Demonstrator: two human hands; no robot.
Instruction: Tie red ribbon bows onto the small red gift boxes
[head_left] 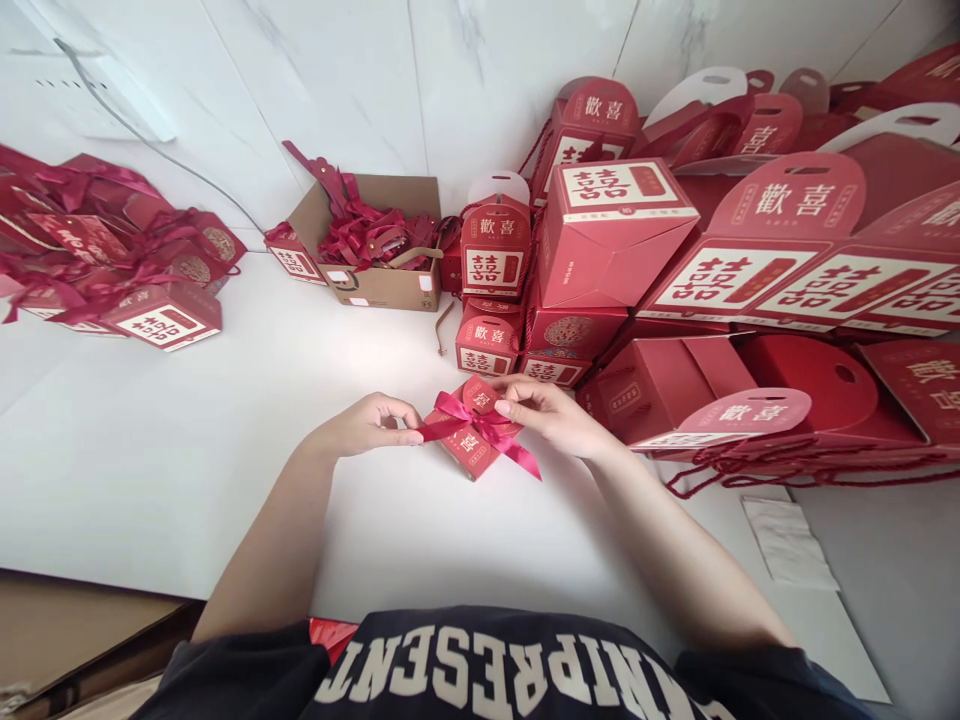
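Observation:
A small red gift box [471,452] stands on the white sheet [225,440] in front of me, with a magenta ribbon [480,425] tied across its top in a bow. My left hand [369,424] pinches the bow's left loop between closed fingers. On the other side, my right hand [547,410] is closed on the bow at the top of the box. One ribbon tail trails down to the right of the box.
A brown cardboard carton [386,285] full of red ribbons sits at the back centre. Red gift boxes [611,240] and handled carriers are stacked high along the right. More ribboned boxes [161,320] lie at the far left. A white wall stands behind.

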